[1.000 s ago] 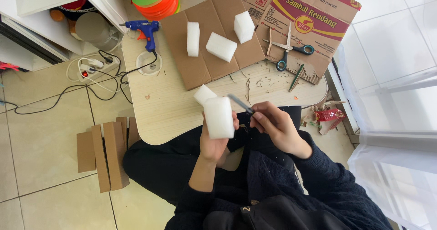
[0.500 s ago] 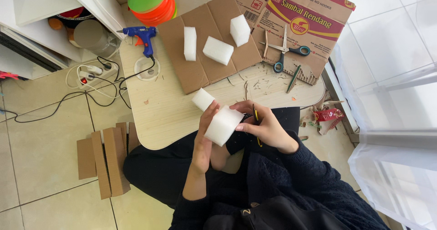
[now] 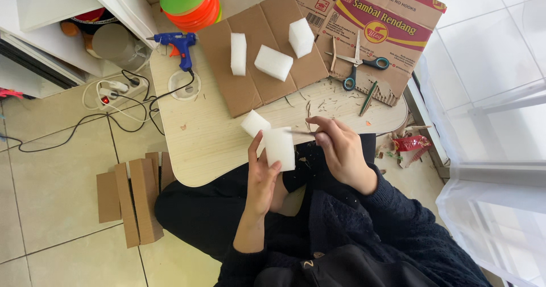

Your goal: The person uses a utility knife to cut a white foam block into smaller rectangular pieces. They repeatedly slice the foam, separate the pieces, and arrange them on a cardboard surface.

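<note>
**A:** Head view has your left hand (image 3: 263, 176) clamped on the white foam block (image 3: 280, 148), thumb on one face and fingers wrapped round the other, held over your lap at the near edge of the wooden table (image 3: 210, 145).

**B:** And your right hand (image 3: 340, 148)?

**A:** Its fingers are pinched together on a thin blade (image 3: 300, 132), with the tip touching the block's upper right edge. A second foam piece (image 3: 254, 123) lies on the table just behind the block.

**B:** Then I'd say keep your left thumb well away from the blade's line, grip the block firmly so it can't twist, and draw the blade in light, steady strokes.
</note>
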